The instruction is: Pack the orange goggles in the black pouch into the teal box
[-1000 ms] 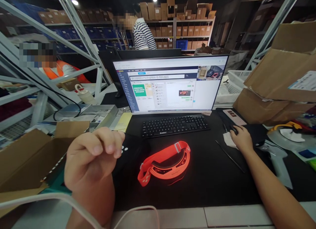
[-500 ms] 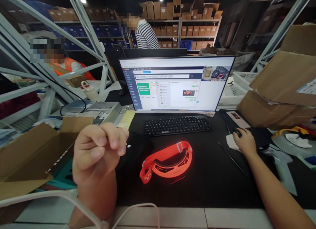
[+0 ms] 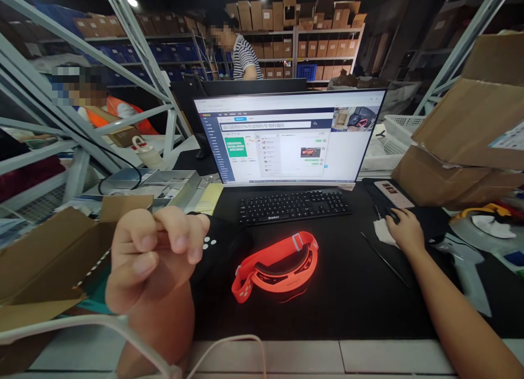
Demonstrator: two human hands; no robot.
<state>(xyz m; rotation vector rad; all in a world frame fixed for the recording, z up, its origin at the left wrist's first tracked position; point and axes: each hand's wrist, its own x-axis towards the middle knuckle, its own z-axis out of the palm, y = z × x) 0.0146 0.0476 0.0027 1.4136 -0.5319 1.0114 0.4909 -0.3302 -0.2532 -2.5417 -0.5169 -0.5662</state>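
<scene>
Nearest the camera, a thin white cable (image 3: 229, 347) looping over the pale front edge of the table (image 3: 368, 357). Just above it, left hand (image 3: 153, 259) raised off the table, fingers (image 3: 180, 240) curled loosely inward with thumb tucked beneath, holding nothing visible. Behind the knuckles, a black fabric item with white dots (image 3: 216, 242) lying on the black mat (image 3: 347, 297). Left of the hand, an open brown cardboard box (image 3: 45, 264), flaps spread.

Mid-mat, a bright orange-red pair of goggles with a matching strap (image 3: 276, 264), lying flat, untouched, between both hands and just in front of the black keyboard (image 3: 293, 205).

To the right, right hand (image 3: 403, 232) resting palm-down on a small black mouse (image 3: 392, 215), fingers draped over it and closed lightly around it, beside a crumpled white tissue (image 3: 381, 233). A thin black stick (image 3: 385, 267) lying slantwise near that forearm. A grey handheld scanner (image 3: 462, 264) further right.

Behind the keyboard, a wide flat monitor (image 3: 286, 139) lit with a white software window. Stacked brown cartons (image 3: 466, 133) at the right edge.

Farther back, 2 other people: 1 in an orange vest (image 3: 110, 114) at left, 1 in a striped shirt (image 3: 243, 57) by shelves of boxes.
</scene>
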